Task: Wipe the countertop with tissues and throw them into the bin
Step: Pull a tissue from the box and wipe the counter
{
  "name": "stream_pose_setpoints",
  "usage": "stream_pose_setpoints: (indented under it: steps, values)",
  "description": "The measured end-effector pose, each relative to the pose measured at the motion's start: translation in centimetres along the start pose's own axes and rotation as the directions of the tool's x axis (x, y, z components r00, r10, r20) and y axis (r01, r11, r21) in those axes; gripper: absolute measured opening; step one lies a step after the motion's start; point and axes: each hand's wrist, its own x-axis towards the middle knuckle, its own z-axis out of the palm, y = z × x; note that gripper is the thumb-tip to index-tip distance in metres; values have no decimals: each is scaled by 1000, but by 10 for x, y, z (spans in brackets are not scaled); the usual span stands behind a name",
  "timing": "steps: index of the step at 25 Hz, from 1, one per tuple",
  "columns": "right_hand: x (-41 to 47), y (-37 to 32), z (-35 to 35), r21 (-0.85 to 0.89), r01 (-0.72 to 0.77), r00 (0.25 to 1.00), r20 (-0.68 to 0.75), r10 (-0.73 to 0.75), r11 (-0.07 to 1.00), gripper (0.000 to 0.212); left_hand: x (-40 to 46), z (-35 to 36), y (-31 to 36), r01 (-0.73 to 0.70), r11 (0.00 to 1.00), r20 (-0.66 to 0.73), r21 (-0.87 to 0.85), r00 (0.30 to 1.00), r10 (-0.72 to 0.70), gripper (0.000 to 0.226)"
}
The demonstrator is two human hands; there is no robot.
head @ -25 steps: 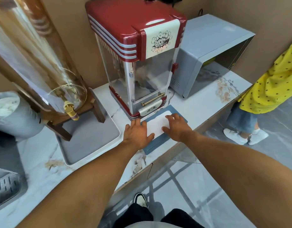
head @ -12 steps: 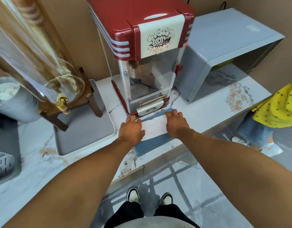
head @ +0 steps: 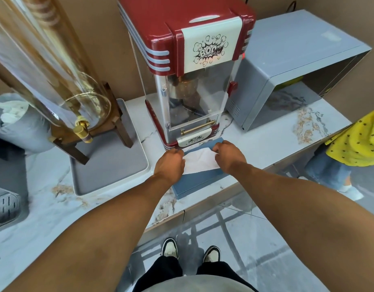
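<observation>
A white tissue (head: 199, 162) lies on top of a flat blue tissue box (head: 199, 182) at the front of the marble countertop (head: 272, 142). My left hand (head: 170, 164) pinches the tissue's left far corner. The right far corner is pinched by my right hand (head: 229, 155). Both hands have their fingers curled on the tissue, whose far edge is lifted and creased. A grey bin (head: 15, 127) with white tissues inside stands at the far left.
A red popcorn machine (head: 186, 70) stands right behind the box. A glass drink dispenser (head: 55, 76) on a wooden stand sits on a grey tray (head: 110, 165) to the left. A grey microwave (head: 287, 66) is at the right. A person in yellow (head: 359, 144) stands by the counter's right end.
Both hands went from lying flat on the tissue to curling their fingers and pinching its far corners. The tissue's far edge has come up. The camera has moved closer to the counter.
</observation>
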Motion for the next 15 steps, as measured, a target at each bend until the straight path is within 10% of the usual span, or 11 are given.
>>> stream_pose_setpoints:
  steps: [15]
  values:
    - [-53,-69,-17,11,84,994,-65,-83,996,36,-45,-37,-40,-34,999,-80,-29,996,31,30]
